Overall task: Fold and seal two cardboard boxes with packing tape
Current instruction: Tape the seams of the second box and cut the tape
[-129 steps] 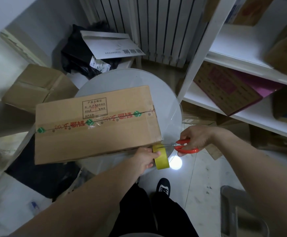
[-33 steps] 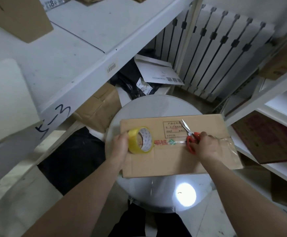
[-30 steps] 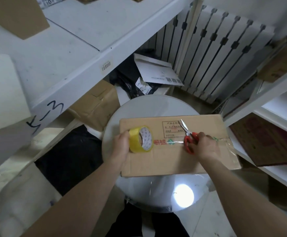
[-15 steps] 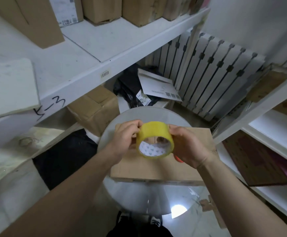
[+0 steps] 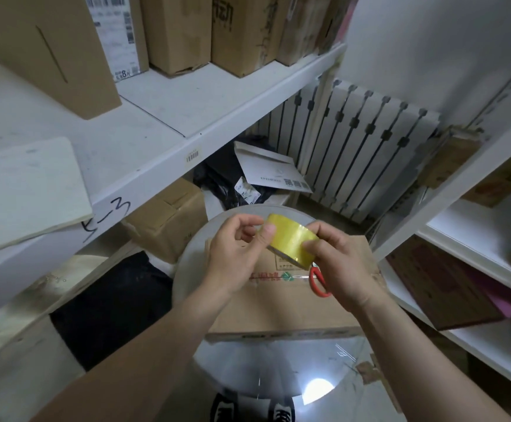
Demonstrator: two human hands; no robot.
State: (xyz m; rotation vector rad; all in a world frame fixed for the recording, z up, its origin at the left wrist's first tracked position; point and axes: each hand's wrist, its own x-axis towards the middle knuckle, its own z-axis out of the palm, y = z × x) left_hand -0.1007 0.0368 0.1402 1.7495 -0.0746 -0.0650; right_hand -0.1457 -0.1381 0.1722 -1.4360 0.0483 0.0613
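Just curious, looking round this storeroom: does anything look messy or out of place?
Somewhat. A white envelope lies tilted on black bags by the radiator rather than shelved, and cardboard scraps lie loose beside the round table. The box looks undamaged.

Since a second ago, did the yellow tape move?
Yes. The tape roll rose from the cardboard box's left end to over its middle, held by left hand and right hand.
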